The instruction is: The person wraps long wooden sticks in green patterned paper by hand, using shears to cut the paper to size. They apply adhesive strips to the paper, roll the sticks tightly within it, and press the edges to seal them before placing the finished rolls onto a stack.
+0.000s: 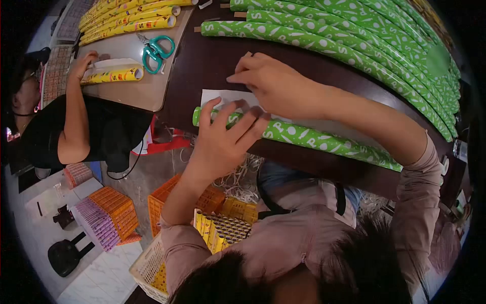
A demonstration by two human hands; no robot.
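A green patterned roll (324, 142) lies near the table's front edge, with a white sheet (218, 95) extending from behind it. My left hand (223, 137) rests on the roll near its left end, fingers spread and not wrapped round it. Just above the sheet is my right hand (273, 83), its fingers bent and apart, with nothing visible between them. Part of the sheet is hidden beneath my right hand and forearm.
More green rolls (324, 38) lie along the table's far side. At left, a co-worker's hand (81, 66) touches a yellow roll (121, 75) beside teal-handled scissors (157, 52). Yellow rolls (136, 24) lie behind. Below stand orange crates (164, 195) and a white basket (147, 266).
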